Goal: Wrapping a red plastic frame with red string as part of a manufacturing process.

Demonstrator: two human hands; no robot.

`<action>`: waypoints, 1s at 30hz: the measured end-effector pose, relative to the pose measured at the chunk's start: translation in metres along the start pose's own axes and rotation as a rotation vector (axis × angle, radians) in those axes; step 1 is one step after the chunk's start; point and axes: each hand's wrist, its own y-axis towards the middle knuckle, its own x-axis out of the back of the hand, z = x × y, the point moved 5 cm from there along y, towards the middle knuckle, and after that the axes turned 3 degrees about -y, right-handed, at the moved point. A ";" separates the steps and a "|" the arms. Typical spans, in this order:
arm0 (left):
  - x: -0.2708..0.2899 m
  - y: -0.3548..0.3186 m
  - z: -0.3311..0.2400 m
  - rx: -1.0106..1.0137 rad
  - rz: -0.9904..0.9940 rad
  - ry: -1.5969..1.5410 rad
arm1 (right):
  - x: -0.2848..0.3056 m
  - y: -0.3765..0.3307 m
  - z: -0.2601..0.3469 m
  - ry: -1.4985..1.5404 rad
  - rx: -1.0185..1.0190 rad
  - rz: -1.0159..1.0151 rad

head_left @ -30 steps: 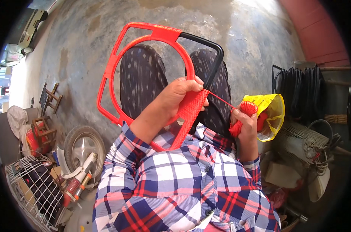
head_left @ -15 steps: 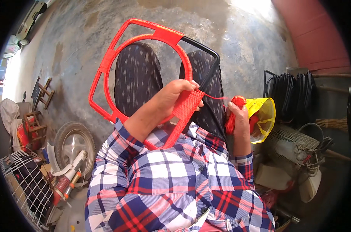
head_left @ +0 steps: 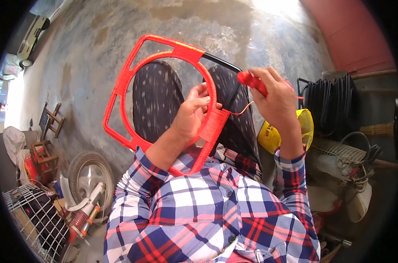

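Observation:
A flat metal frame (head_left: 117, 90) with an inner ring rests over my lap, most of it wrapped in red cord. Its far right corner (head_left: 223, 62) shows bare black metal. My left hand (head_left: 193, 107) reaches into the ring and grips its right side, close to the broad wrapped band (head_left: 213, 125); a fingertip pokes out past the ring. Raised beyond the bare corner, my right hand (head_left: 275, 98) is closed around a bundle of red cord (head_left: 251, 81). A loose strand (head_left: 242, 111) curves from the band's upper end toward that hand.
A yellow bag (head_left: 271, 135) stands beside my right knee, partly behind my forearm. Several black metal frames (head_left: 334, 103) lean at the right, above a wire-mesh cylinder (head_left: 334, 153). At the left are a wheel (head_left: 91, 175), a white wire crate (head_left: 32, 215) and small wooden stools (head_left: 44, 155).
My right hand has moved up and inward with the cord bundle, from beside the yellow bag to near the bare corner. My left hand has shifted off the band, further inside the ring.

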 end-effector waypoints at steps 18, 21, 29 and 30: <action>-0.022 -0.007 -0.005 0.015 0.173 -0.039 | -0.003 -0.010 -0.035 0.337 -0.056 -0.352; -0.024 -0.008 -0.004 0.102 0.111 0.006 | -0.025 -0.039 -0.042 0.330 -0.201 -0.026; -0.025 -0.005 0.001 0.167 0.130 -0.024 | -0.062 -0.051 -0.018 0.229 -0.221 0.042; -0.020 -0.004 0.003 0.202 0.101 -0.025 | -0.065 -0.050 -0.021 0.227 -0.226 0.027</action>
